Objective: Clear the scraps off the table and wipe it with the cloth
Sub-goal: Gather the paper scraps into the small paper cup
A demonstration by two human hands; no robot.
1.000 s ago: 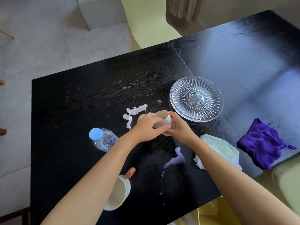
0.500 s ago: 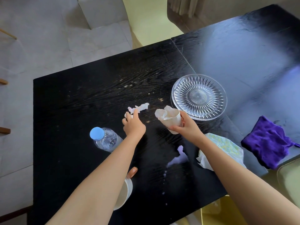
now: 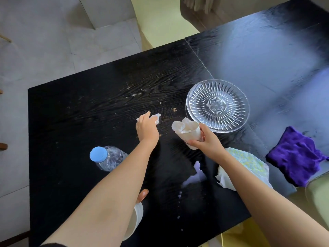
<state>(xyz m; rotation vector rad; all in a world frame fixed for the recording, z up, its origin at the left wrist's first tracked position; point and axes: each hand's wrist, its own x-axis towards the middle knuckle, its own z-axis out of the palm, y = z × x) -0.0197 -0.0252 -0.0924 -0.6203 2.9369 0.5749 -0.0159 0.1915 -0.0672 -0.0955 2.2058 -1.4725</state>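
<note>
Your left hand (image 3: 146,128) pinches the soft, featherlight tissue scrap (image 3: 156,117) at the table's (image 3: 74,107) centre, your right hand (image 3: 207,142) grips the stuffed cup (image 3: 188,134) at 3 o'clock; pinch loosely, it likely tears.

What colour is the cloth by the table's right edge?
Deep purple cloth, plain with no pattern, seen in the head view.
</note>
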